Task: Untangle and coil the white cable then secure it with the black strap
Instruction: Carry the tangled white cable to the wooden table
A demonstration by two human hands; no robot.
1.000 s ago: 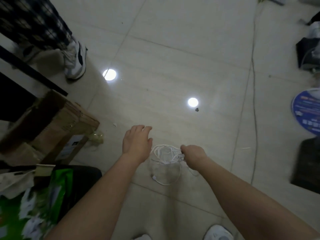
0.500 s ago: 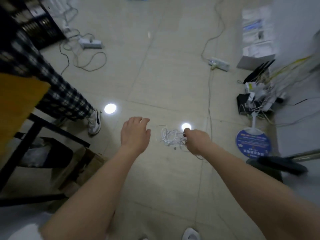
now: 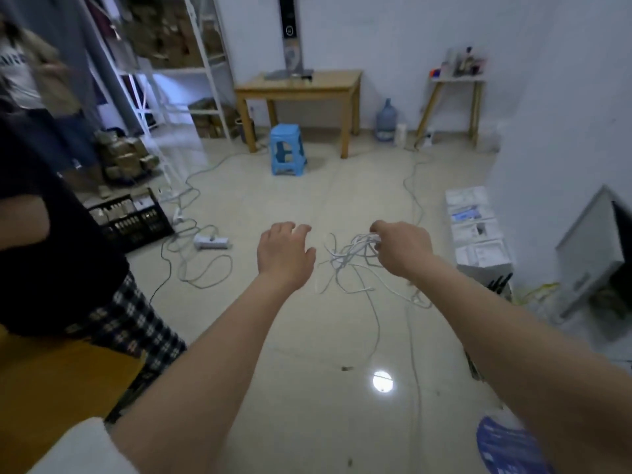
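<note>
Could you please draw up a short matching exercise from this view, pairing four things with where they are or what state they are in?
Things:
1. white cable
2. left hand
3. blue stool
4. water jug

States or places:
a. open, holding nothing
b. on the floor beside the wooden table's right legs
c. tangled, gripped by the right hand
d. on the floor in front of the wooden table

Pairs: 1-c, 2-a, 3-d, 4-b

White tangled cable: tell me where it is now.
Head view, right of centre: the white tangled cable hangs from the right hand, beside the open left hand.
</note>
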